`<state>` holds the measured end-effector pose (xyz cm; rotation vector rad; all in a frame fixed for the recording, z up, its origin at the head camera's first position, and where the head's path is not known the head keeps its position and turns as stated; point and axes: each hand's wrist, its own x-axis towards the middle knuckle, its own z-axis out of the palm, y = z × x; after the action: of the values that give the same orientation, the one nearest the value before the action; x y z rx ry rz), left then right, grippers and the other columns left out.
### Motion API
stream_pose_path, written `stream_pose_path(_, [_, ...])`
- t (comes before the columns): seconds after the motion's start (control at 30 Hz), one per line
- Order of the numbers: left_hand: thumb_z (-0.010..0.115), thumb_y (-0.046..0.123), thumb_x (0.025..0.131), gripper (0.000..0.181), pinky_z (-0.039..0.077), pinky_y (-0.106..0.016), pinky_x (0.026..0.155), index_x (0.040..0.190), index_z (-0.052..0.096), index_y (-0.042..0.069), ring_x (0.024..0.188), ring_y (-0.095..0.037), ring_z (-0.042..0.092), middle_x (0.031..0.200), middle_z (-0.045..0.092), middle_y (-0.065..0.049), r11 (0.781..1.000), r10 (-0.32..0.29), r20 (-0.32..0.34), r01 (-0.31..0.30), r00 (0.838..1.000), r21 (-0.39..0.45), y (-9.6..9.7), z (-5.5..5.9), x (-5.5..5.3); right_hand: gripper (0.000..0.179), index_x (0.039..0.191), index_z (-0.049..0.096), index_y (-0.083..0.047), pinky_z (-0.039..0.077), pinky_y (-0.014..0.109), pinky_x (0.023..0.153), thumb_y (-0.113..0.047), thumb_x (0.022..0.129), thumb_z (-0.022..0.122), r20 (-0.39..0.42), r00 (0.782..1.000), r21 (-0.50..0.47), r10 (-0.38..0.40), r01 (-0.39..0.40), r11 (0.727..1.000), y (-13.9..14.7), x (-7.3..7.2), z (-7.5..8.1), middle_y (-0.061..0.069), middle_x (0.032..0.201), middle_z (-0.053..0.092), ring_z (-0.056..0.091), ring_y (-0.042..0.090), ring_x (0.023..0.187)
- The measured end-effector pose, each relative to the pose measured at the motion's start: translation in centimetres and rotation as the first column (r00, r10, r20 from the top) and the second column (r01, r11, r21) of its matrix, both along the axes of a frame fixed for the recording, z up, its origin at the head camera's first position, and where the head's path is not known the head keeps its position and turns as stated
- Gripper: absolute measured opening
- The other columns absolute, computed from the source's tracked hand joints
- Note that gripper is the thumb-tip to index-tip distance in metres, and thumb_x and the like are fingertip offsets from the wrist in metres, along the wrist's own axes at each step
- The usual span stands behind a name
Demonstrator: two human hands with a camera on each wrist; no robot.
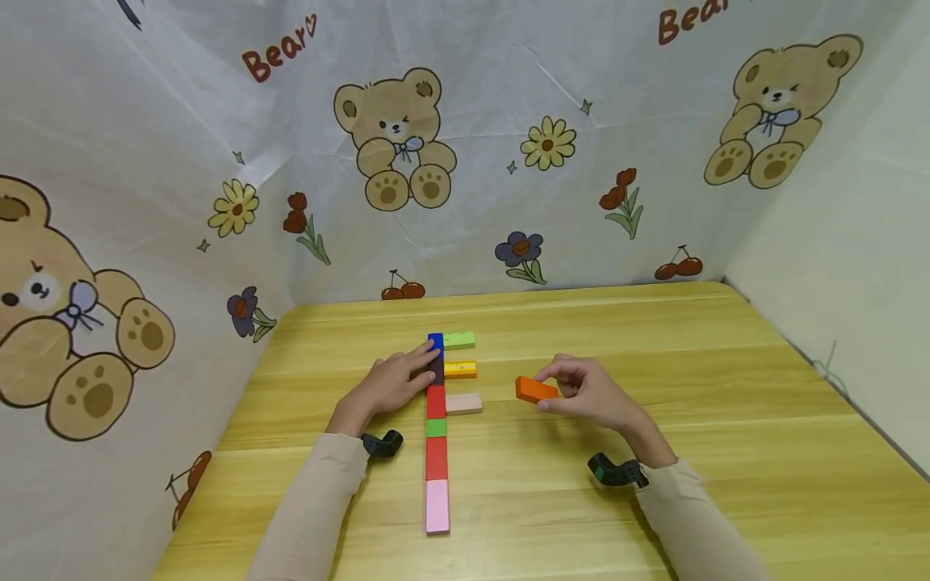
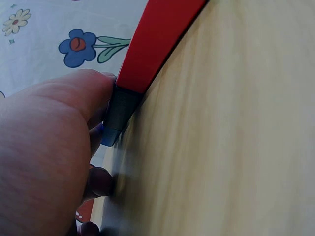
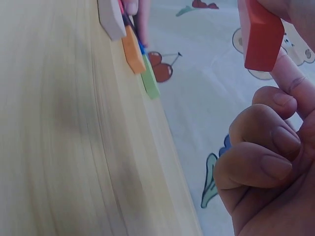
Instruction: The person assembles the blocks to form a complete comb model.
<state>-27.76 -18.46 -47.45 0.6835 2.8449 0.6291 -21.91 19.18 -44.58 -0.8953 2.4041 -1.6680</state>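
Note:
An orange block point(image 1: 533, 390) is pinched between the thumb and fingers of my right hand point(image 1: 592, 395), raised right of a line of blocks. The right wrist view shows its end close up, the other fingers curled below. My left hand point(image 1: 392, 381) lies at the line's far end, fingertips touching the blue block point(image 1: 435, 337) and thumb against the dark block point(image 1: 437, 373). Nearer in that line come a red block point(image 1: 436, 401), a green block point(image 1: 436, 428), another red block point(image 1: 436, 458) and a pink block point(image 1: 437, 507).
From the line's right side stick out a light green block point(image 1: 459, 340), a yellow-orange block point(image 1: 461, 369) and a pale pinkish block point(image 1: 463, 403), spaced apart. All lie on a wooden table point(image 1: 690, 387), with a bear-printed cloth point(image 1: 472, 242) behind it.

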Motion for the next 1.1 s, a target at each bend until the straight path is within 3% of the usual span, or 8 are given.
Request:
stream_pose_path(0.3, [0.046, 0.049, 0.105, 0.055, 0.028, -0.061, 0.113, 0.156, 0.034, 0.036, 0.149, -0.034, 0.035, 0.167, 0.022, 0.014, 1.0, 0.015, -0.01, -0.015, 1.0, -0.003, -0.2, -0.1, 0.0, 0.026, 0.109, 0.072, -0.008, 0.032, 0.026, 0.055, -0.007, 0.084, 0.08, 0.039, 0.998, -0.078, 0.053, -0.05, 0.996, -3.3, 0.0, -0.4, 0.024, 0.078, 0.041, 0.033, 0.016, 0.059])
stream_pose_path(0.47, [0.046, 0.049, 0.105, 0.055, 0.023, -0.067, 0.115, 0.157, 0.034, 0.035, 0.15, -0.035, 0.033, 0.167, 0.021, 0.013, 1.0, 0.003, 0.005, -0.003, 1.0, 0.002, -0.1, -0.2, 0.0, 0.027, 0.111, 0.072, -0.005, 0.032, 0.027, 0.055, -0.006, 0.085, 0.079, 0.067, 0.995, -0.099, 0.067, -0.06, 0.993, -4.4, 0.2, -1.3, 0.024, 0.079, 0.043, 0.033, 0.017, 0.059])
stream_pose_path(0.73, [0.046, 0.05, 0.104, 0.055, 0.02, -0.069, 0.116, 0.156, 0.034, 0.035, 0.15, -0.036, 0.032, 0.167, 0.021, 0.013, 1.0, 0.006, 0.005, -0.007, 1.0, 0.003, 0.1, -0.2, 0.0, 0.028, 0.108, 0.076, -0.02, 0.029, 0.023, 0.06, -0.02, 0.082, 0.084, 0.121, 0.992, 0.033, -0.037, 0.033, 0.999, -6.0, 0.5, -2.0, 0.012, 0.084, 0.055, 0.036, 0.013, 0.065])
stream_pose_path(0.93, [0.046, 0.048, 0.105, 0.055, 0.022, -0.067, 0.115, 0.157, 0.034, 0.035, 0.149, -0.033, 0.035, 0.167, 0.022, 0.012, 1.0, 0.007, 0.0, -0.007, 1.0, 0.003, 0.1, 0.0, 0.0, 0.027, 0.109, 0.077, -0.022, 0.032, 0.023, 0.064, -0.023, 0.082, 0.084, 0.185, 0.983, 0.08, 0.018, -0.033, 0.996, -7.4, 0.9, -2.1, 0.003, 0.101, 0.068, 0.042, 0.016, 0.072])
stream_pose_path(1.1, [0.047, 0.048, 0.105, 0.055, 0.021, -0.068, 0.115, 0.156, 0.035, 0.034, 0.149, -0.032, 0.035, 0.167, 0.021, 0.013, 1.0, 0.01, 0.002, -0.01, 1.0, 0.007, 0.2, 0.1, 0.1, 0.028, 0.109, 0.078, -0.021, 0.03, 0.023, 0.064, -0.023, 0.082, 0.085, 0.19, 0.982, 0.111, 0.012, -0.034, 0.993, -8.2, 1.2, -2.5, 0.005, 0.092, 0.064, 0.041, 0.014, 0.07])
